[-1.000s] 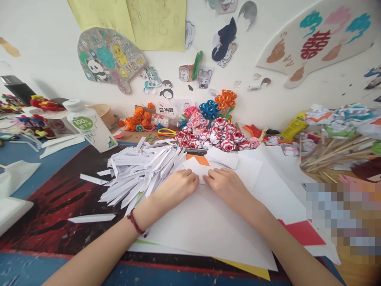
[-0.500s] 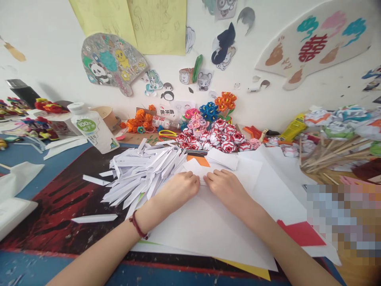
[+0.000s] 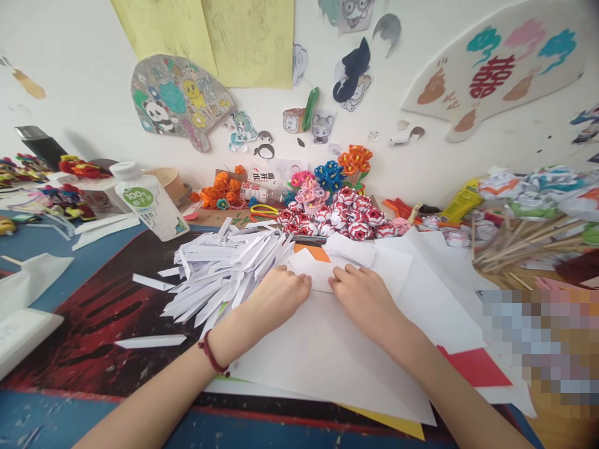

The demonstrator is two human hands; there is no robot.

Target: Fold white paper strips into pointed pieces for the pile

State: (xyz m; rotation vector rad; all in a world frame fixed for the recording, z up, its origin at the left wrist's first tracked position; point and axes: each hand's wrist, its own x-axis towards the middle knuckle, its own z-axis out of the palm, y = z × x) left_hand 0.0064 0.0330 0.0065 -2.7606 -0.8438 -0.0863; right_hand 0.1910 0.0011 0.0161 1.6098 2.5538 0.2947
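My left hand [image 3: 286, 292] and my right hand [image 3: 360, 293] are both closed on a small white piece of paper [image 3: 321, 277], one at each side of it. The piece lies low over large white sheets [image 3: 322, 362] on the table. My fingertips are mostly hidden behind my knuckles. Left of my left hand, a heap of folded white paper strips [image 3: 210, 274] spreads out. Just beyond the piece lie an orange paper [image 3: 311, 252] and a folded white paper [image 3: 350, 249].
A white bottle [image 3: 150, 202] stands at the back left. Red-and-white paper flowers [image 3: 349, 215] line the back, with orange craft flowers [image 3: 222, 192] beside them. Thin wooden sticks [image 3: 528, 243] and a yellow tube [image 3: 461, 201] lie at the right. Red paper [image 3: 477, 368] pokes out under my right forearm.
My hands have moved slightly apart along the paper, the right one shifting to the right. More of the white paper shows between them.
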